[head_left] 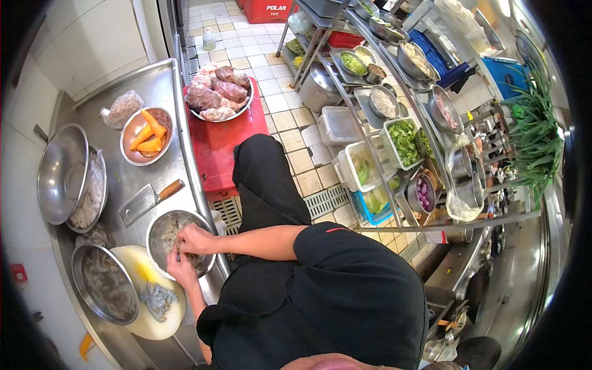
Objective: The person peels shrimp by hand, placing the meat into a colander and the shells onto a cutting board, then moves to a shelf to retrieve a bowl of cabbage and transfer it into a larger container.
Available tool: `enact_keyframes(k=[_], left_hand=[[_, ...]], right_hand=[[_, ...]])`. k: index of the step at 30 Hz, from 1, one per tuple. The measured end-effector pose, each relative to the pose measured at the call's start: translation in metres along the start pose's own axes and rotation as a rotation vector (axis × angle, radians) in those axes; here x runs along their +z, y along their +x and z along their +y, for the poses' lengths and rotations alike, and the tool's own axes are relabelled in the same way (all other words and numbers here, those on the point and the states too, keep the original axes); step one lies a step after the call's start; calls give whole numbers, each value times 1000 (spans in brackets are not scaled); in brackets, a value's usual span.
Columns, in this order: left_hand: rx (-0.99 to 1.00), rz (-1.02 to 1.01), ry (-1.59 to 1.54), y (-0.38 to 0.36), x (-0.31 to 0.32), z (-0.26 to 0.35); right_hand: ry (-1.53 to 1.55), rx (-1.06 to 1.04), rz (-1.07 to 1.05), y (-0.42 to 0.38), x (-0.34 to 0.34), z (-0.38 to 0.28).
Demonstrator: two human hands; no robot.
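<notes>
My right hand [196, 239] reaches over a metal colander [158, 242], its fingers pinched together. Just below it, my left hand [182, 269] is closed near the colander's lower rim. The fingertips meet around something small and dark that I cannot make out. Small greyish pieces lie inside the colander. Beside it, a pale round cutting board [134, 258] bears a pile of bluish-grey shrimp [158, 300]. A metal bowl [110, 288] of darker shrimp overlaps the board's left side. Above the colander lies a cleaver [139, 205] with a wooden handle.
The steel counter [114, 169] also holds a bowl of orange pieces [148, 137], a bagged item [123, 110] and large metal bowls [63, 172]. A basin of meat [221, 95] sits on a red surface [206, 161]. Racks with food containers [402, 143] stand at the right.
</notes>
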State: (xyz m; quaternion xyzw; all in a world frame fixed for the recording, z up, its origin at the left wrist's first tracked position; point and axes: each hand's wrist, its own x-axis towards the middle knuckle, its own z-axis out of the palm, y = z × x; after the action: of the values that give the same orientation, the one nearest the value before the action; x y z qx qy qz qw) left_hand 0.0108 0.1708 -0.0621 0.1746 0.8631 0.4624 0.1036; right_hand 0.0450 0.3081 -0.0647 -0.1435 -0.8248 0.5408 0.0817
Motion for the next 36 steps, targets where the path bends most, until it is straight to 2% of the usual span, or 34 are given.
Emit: enact_keyframes(k=[2,8,13,14,17,20,21,22,23,24,26,27,28,31,33,34,35,36], left_hand=[[8,-3,10,0,-4,-5],[-66,-57,-2,8,-8,-38],[-212,-195,-140,-4,-18,-11],[-177,-197,-130,-3,-17,-16],[-111,-205,-90,-8,-22,-36],[-217,-283,-143,-13,-35,-19],[-221,-269,-50,-15,-43,2],[-263,-212,-65,-20,-42,-5],[-215,-178,-73,-26,-44,-6],[-231,-152,-76,-32,-46,-12],[-363,-144,-117,-40,-59,-1],[-422,-109,-152,-44,-67,2],[-386,-50,-108,-49,-68,-18],[-404,46,-138,-57,-84,-22],[-378,94,-208,-57,-86,-19],[-310,74,-144,-56,-85,-18],[-242,53,-78,-54,-82,-16],[-176,31,-9,-53,-78,-13]], right_hand=[[-24,-37,7,-1,-2,-1],[89,22,-156,2,0,-2],[75,100,-190,-4,-4,-8],[90,127,-196,-5,-2,-5],[-120,-132,-139,-1,4,10],[-280,-106,-268,9,10,22],[-412,-295,-302,18,28,56],[-395,-293,-266,18,16,51],[-490,-340,-248,18,10,47],[-311,-348,-192,18,-1,43],[-442,-3,-74,20,-11,21],[-430,-12,-71,24,-16,19],[-421,-17,-59,28,-18,18],[-501,-101,-202,21,-16,-8],[-2,196,-397,10,4,-12],[245,354,-487,5,13,-16],[477,437,-580,0,18,-21],[574,513,-644,-4,23,-26]])
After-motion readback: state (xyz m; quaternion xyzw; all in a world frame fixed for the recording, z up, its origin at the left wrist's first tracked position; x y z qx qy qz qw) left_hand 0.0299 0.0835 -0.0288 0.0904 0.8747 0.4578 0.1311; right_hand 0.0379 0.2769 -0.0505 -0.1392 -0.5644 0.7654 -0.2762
